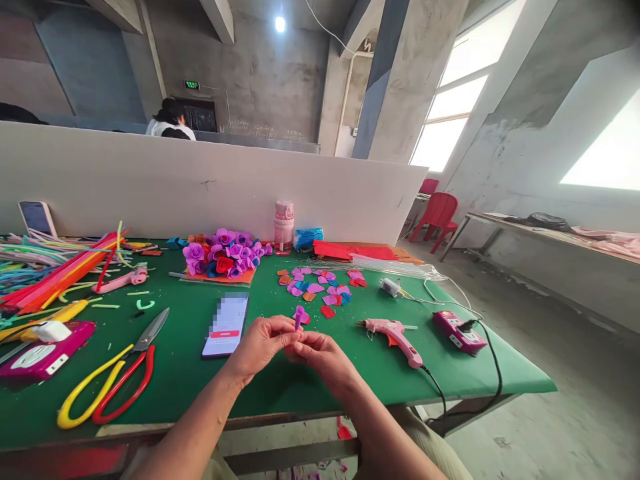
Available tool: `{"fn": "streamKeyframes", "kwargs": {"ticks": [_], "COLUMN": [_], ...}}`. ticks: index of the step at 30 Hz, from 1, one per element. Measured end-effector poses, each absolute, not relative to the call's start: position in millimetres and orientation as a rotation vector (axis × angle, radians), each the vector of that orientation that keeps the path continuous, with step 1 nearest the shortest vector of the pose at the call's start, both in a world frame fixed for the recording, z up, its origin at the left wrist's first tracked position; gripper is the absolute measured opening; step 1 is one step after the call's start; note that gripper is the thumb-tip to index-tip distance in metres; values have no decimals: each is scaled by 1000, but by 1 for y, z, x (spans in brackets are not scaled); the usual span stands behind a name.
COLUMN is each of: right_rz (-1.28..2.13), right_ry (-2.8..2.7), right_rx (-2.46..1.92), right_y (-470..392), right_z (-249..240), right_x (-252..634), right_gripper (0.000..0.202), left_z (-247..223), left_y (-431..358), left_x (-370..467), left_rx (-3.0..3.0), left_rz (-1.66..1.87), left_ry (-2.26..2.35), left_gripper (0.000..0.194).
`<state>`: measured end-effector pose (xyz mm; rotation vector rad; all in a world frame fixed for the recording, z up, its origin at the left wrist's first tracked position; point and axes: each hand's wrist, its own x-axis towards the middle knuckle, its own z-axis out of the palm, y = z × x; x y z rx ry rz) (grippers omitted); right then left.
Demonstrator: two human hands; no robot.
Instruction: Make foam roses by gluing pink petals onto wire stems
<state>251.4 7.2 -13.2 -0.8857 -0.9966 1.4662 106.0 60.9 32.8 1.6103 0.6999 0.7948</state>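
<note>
In front of me at the table's near middle, my left hand (263,342) and my right hand (323,355) meet, fingertips pinched together. Between them stands a small rolled purple petal (299,317), its top poking up above the fingers. What lies beneath the fingertips is hidden. Just beyond are loose purple, red, blue and orange petals (313,288) in small clusters. A phone (225,330) with a lit screen lies left of my left hand. To the right of my right hand rests a pink glue gun (393,333), its cord running off the front edge.
Scissors (145,347) with yellow and red handles lie left, near a magenta power strip (50,353) and coloured strips (65,270). Finished flowers (235,253) and a pink bottle (284,230) stand along the white partition (200,177). Another power strip (457,333) sits right.
</note>
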Motion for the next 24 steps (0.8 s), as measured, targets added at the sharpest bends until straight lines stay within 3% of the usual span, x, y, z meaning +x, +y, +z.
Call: {"fn": "streamKeyframes", "kwargs": {"ticks": [6, 13, 18, 24], "right_rz": [915, 698, 102, 133], "right_ry": [-1054, -1122, -1440, -1595], "right_rx": [-1211, -1554, -1850, -2128], "right_y": [6, 14, 42, 87], "right_z": [13, 40, 62, 61], "right_x": [292, 358, 378, 400], "right_gripper": [25, 37, 22, 24], "left_z": [27, 17, 20, 22], "left_y": [70, 76, 75, 72], "left_x": [103, 103, 102, 105], "left_rx": [1579, 1522, 1605, 1440], "left_rz": [997, 972, 1014, 1039], "left_ry": [788, 835, 836, 724], "left_gripper": [24, 26, 21, 21]}}
